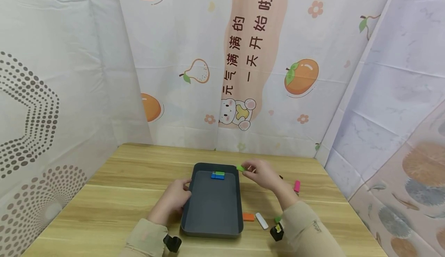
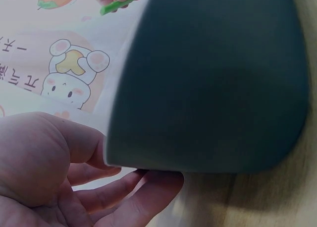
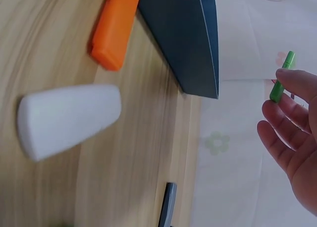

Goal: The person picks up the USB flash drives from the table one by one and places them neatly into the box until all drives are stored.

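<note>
In the head view, my right hand (image 1: 257, 171) is raised beside the far right corner of a dark grey tray (image 1: 213, 234). It pinches a small green stick (image 3: 283, 77) between thumb and fingertips; a seam shows near one end, and its exact kind is unclear. My left hand (image 1: 176, 193) grips the tray's left side, thumb at the rim and fingers against the wall in the left wrist view. Inside the tray, near its far end, blue sticks (image 1: 217, 178) lie side by side with a green stick (image 1: 220, 173).
Right of the tray lie an orange stick (image 1: 248, 217) and a white stick (image 1: 262, 221). A green piece (image 1: 277, 219) is partly hidden by the right wrist camera. Farther right is a pink stick (image 1: 297, 186). A dark stick (image 3: 168, 204) lies near the table's far edge. Printed curtains surround the wooden table.
</note>
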`<state>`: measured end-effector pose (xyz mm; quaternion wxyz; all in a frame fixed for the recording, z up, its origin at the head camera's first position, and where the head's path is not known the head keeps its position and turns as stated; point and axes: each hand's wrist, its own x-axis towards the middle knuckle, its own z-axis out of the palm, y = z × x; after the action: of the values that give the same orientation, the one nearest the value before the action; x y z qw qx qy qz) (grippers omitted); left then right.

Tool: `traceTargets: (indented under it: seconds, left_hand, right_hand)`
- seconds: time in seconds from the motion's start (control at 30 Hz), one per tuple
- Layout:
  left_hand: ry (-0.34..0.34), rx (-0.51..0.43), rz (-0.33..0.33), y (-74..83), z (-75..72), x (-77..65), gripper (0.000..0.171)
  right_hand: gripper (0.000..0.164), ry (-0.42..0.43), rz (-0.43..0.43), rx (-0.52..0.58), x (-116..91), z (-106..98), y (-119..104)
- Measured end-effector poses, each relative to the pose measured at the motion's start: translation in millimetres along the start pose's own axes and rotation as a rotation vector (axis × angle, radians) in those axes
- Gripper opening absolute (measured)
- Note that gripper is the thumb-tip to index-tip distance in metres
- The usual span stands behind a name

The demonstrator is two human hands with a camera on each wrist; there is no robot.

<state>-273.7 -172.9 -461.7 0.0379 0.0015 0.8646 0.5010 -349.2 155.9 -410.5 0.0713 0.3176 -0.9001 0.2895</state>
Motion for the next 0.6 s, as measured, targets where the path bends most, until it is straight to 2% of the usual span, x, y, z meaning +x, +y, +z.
traceTargets:
  seconds: [0.33, 0.6]
  left_hand:
    - [0.003, 0.007, -0.012, 0.0, 1.4, 2.1, 0.057]
    - [0.021, -0.003, -0.01, -0.6, 3.3, 4.0, 0.057]
  right_hand:
    - [0.019, -0.019, 0.098, -0.02, 19, 7, -10]
    - [0.021, -0.06, 0.068, -0.041, 34, 14, -20]
